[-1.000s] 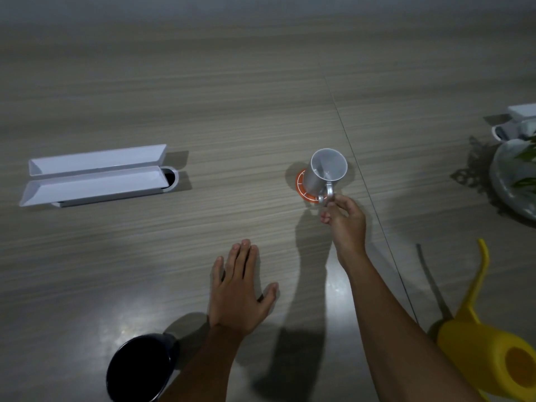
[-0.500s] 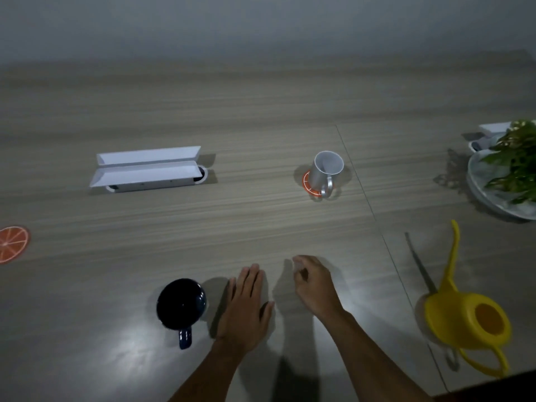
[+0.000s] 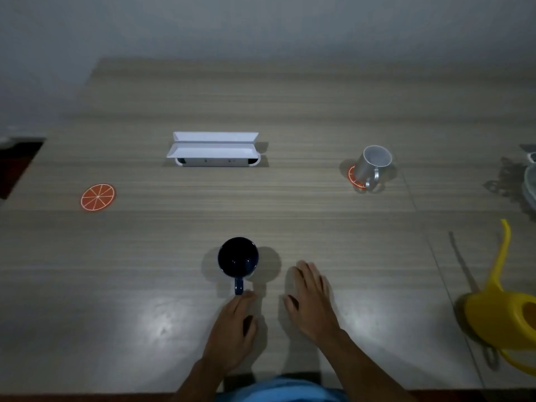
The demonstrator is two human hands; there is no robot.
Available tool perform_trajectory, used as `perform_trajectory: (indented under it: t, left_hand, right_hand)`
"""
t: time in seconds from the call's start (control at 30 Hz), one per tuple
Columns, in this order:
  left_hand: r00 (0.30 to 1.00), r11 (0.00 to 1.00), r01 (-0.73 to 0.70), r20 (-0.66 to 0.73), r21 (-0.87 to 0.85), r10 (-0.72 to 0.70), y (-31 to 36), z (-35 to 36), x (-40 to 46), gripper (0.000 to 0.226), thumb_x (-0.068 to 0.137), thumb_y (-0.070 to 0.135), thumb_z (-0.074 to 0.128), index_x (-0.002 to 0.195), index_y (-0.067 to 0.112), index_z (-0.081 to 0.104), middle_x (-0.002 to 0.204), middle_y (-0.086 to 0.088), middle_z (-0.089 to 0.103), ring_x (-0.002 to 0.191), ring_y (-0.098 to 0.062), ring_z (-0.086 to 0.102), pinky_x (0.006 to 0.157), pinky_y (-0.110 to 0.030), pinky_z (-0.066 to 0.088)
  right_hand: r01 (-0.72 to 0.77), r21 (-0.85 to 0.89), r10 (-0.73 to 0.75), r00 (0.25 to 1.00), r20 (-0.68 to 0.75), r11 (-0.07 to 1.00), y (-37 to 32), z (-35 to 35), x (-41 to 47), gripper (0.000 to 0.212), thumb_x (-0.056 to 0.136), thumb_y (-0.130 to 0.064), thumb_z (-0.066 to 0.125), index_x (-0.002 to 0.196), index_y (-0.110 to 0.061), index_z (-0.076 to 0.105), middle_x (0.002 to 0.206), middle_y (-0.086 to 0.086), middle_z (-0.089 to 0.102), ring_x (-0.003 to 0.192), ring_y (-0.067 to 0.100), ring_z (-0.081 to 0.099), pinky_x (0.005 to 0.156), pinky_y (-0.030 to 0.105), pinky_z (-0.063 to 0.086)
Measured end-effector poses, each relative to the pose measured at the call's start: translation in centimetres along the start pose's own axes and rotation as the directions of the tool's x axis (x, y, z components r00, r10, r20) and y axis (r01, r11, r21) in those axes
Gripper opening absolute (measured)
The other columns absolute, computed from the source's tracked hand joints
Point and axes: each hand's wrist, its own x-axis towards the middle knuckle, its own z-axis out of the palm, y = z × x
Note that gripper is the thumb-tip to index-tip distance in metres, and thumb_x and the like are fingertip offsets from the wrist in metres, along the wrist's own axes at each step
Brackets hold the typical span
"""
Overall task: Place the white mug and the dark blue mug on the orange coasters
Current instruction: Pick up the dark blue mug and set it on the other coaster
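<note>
The white mug (image 3: pixel 372 165) stands upright on an orange coaster (image 3: pixel 353 177) at the right of the table, handle toward me. A second orange coaster (image 3: pixel 97 197) lies bare at the far left. The dark blue mug (image 3: pixel 238 259) stands on the bare table in front of me, its handle pointing at me. My left hand (image 3: pixel 234 326) lies just behind that handle, fingertips touching or nearly touching it, fingers loosely curled and holding nothing. My right hand (image 3: pixel 310 297) rests flat on the table to the right of the mug, fingers apart.
A white cable box with two raised lids (image 3: pixel 213 150) sits at the middle back. A yellow watering can (image 3: pixel 504 311) stands at the right front. A plant pot (image 3: pixel 530 187) is cut off by the right edge. The table's near edge (image 3: pixel 116 393) runs just below my arms.
My right hand let go of the white mug on its coaster and came back beside my left. My left hand shifted behind the dark blue mug's handle. The view swung left.
</note>
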Motion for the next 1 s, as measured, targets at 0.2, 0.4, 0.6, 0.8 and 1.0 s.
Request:
perform_trajectory:
  t: [0.2, 0.4, 0.6, 0.8, 1.0]
  left_hand:
    - [0.924, 0.815, 0.255, -0.116, -0.521, -0.364, 1.3, -2.6, -0.4, 0.031, 0.092, 0.019, 0.070, 0.111, 0.039, 0.055, 0.114, 0.015, 0.067, 0.106, 0.003, 0.061, 0.088, -0.020, 0.047]
    - [0.909, 0.702, 0.204, -0.133, -0.683, -0.394, 1.6, -4.1, 0.2, 0.006, 0.093, 0.016, 0.066, 0.096, 0.018, 0.061, 0.096, 0.002, 0.073, 0.090, -0.017, 0.071, 0.077, -0.025, 0.054]
    - [0.928, 0.646, 0.223, -0.045, -0.730, -0.371, 2.0, -4.6, 0.8, 0.007, 0.097, 0.014, 0.060, 0.098, 0.010, 0.066, 0.100, -0.010, 0.074, 0.086, -0.025, 0.073, 0.075, -0.031, 0.056]
    - [0.923, 0.588, 0.302, 0.075, -0.750, -0.378, 3.0, -5.0, 1.3, 0.020, 0.101, 0.017, 0.054, 0.103, 0.013, 0.073, 0.106, 0.001, 0.077, 0.095, -0.022, 0.074, 0.084, -0.041, 0.055]
    - [0.911, 0.566, 0.282, 0.031, -0.774, -0.412, 2.4, -5.8, 1.6, 0.021, 0.101, 0.016, 0.055, 0.096, 0.005, 0.072, 0.103, 0.002, 0.078, 0.102, -0.020, 0.071, 0.084, -0.042, 0.054]
  right_hand:
    - [-0.030, -0.122, 0.037, 0.998, 0.057, 0.992, 0.0, 1.1, -0.8, 0.083, 0.089, -0.066, 0.015, 0.159, -0.023, -0.001, 0.169, 0.001, -0.013, 0.153, 0.021, -0.018, 0.125, 0.047, -0.007]
    - [-0.041, -0.155, 0.052, 0.996, 0.071, 0.987, -0.2, 1.3, -0.7, 0.084, 0.088, -0.066, 0.010, 0.159, -0.022, -0.004, 0.168, 0.003, -0.016, 0.153, 0.022, -0.020, 0.124, 0.048, -0.008]
    - [-0.053, -0.139, 0.061, 0.997, 0.052, 0.989, -0.2, 1.3, -0.6, 0.082, 0.090, -0.064, 0.018, 0.159, -0.023, 0.001, 0.169, 0.003, -0.011, 0.154, 0.022, -0.015, 0.124, 0.048, -0.006]
    - [-0.070, -0.104, 0.075, 0.996, 0.044, 0.992, -0.7, 1.2, -0.6, 0.079, 0.094, -0.058, 0.031, 0.159, -0.023, 0.004, 0.169, 0.002, -0.009, 0.154, 0.022, -0.014, 0.124, 0.049, -0.006]
    - [-0.096, -0.080, 0.099, 0.994, 0.042, 0.992, -1.9, 0.9, -0.7, 0.074, 0.098, -0.048, 0.042, 0.159, -0.018, 0.012, 0.170, 0.006, 0.000, 0.155, 0.026, -0.009, 0.124, 0.050, -0.005]
